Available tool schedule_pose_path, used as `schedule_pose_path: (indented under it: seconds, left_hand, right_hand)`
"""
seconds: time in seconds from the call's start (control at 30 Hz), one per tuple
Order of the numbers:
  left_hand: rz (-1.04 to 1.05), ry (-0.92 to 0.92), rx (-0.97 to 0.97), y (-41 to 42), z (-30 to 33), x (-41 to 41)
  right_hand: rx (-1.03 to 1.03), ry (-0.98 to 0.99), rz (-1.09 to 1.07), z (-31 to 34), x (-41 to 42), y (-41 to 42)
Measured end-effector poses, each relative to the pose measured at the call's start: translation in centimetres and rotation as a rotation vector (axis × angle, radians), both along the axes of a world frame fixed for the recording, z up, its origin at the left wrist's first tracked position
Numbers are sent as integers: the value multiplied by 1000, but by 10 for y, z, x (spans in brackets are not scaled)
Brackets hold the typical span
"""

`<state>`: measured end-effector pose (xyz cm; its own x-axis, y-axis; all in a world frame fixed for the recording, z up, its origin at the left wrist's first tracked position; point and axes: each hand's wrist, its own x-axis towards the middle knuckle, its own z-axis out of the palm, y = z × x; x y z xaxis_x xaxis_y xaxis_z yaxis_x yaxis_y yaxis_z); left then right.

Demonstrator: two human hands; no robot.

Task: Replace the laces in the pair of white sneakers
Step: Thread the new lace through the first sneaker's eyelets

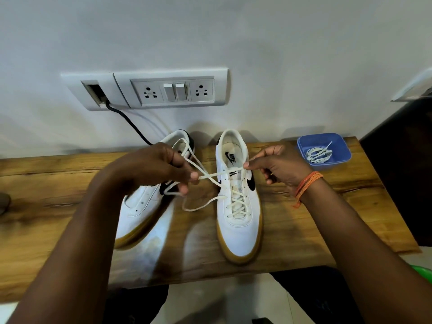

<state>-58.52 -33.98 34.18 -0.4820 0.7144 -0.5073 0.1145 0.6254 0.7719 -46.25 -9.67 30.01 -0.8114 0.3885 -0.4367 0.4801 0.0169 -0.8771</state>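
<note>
While half-laced white gum-soled sneaker (239,206) sits on wooden desk (327,218), cream lace (210,177) ends are pinched between left hand (161,167) and right hand (278,167) above it.

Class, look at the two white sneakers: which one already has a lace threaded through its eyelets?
The right-hand sneaker, standing upright beside the blue tub, has lace criss-crossed through its eyelets; the left-hand sneaker shows bare eyelets.
</note>
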Motion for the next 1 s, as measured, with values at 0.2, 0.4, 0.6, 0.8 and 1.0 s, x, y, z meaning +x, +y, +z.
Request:
schedule_pose_path:
  seconds: [0.2, 0.4, 0.6, 0.8, 1.0]
  left_hand:
    - [40, 318, -150, 5, -13, -1]
    - [287, -140, 328, 55, -30, 41]
    - [429, -476, 389, 61, -39, 47]
    - [302, -465, 377, 60, -49, 44]
    - [88, 388, 308, 67, -66, 52]
  right_hand:
    - [-13, -69, 107, 2, -2, -13]
    - [-206, -95, 57, -2, -4, -16]
    - [-217, -125, 147, 1, 0, -10]
    - [-38, -165, 324, 8, 7, 4]
    - [478, -199, 268, -3, 10, 28]
